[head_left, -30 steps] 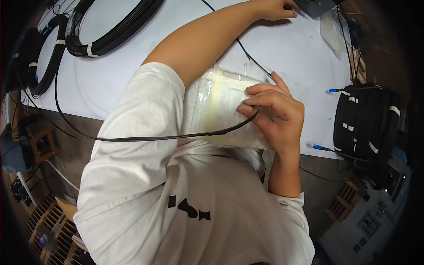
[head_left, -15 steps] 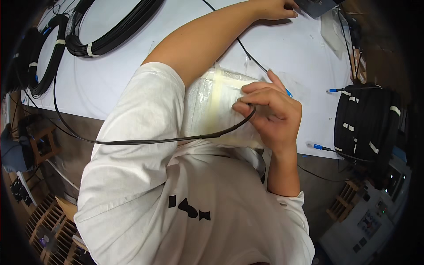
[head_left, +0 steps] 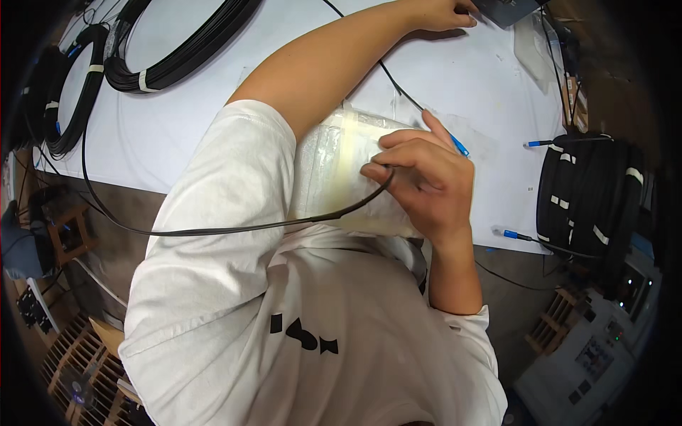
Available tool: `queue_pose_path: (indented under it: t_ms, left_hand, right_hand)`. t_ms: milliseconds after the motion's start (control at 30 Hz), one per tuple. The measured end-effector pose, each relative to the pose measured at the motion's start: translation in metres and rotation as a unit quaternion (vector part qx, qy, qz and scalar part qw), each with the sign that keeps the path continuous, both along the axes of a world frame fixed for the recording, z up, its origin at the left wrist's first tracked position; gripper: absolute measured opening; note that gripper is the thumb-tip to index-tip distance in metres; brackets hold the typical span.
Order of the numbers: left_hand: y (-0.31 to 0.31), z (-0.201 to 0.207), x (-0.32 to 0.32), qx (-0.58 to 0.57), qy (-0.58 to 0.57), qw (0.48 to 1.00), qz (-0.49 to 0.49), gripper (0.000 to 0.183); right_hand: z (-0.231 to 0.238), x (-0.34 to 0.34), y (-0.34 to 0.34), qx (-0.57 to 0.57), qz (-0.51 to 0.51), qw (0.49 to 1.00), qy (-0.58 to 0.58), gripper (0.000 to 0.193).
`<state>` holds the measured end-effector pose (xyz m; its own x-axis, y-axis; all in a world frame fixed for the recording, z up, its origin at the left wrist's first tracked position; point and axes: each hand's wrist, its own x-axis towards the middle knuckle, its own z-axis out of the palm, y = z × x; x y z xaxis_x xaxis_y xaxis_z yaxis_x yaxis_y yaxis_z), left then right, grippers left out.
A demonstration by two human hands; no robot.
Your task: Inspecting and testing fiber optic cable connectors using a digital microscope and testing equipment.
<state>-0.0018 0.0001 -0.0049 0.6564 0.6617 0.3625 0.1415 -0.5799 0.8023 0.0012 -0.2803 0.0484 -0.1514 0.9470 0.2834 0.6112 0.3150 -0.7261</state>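
Black fibre cable (head_left: 213, 229) is pinched between the fingertips of the right hand (head_left: 426, 186) over a taped plastic-wrapped bundle (head_left: 341, 170) at the white table (head_left: 177, 121) edge, seemingly for control, while the left hand (head_left: 440, 13), grip unclear, is stretched toward a dark device (head_left: 508, 8).

glossy black cable (head_left: 234, 228); crinkly clear plastic bag (head_left: 341, 170); matt white table (head_left: 177, 121).

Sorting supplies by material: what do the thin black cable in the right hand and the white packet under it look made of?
The cable looks like smooth, matte black plastic-jacketed cord, bending freely. The packet looks like a translucent, glossy plastic bag, wrinkled, with a yellowish tape strip; contents unclear. The right hand pinches the cable.
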Motion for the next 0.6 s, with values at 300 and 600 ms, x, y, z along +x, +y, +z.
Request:
queue_pose_path:
  t_ms: [300, 600]
  left_hand:
    - [0.000, 0.005, -0.003, -0.012, -0.005, 1.000, -0.002, 0.036]
    - [-0.009, 0.017, 0.003, -0.002, 0.014, 1.000, -0.004, 0.035]
  right_hand:
    - [0.005, -0.003, 0.005, 0.008, 0.011, 1.000, -0.019, 0.017]
    - [0.011, 0.004, 0.009, -0.026, 0.048, 0.999, 0.004, 0.017]
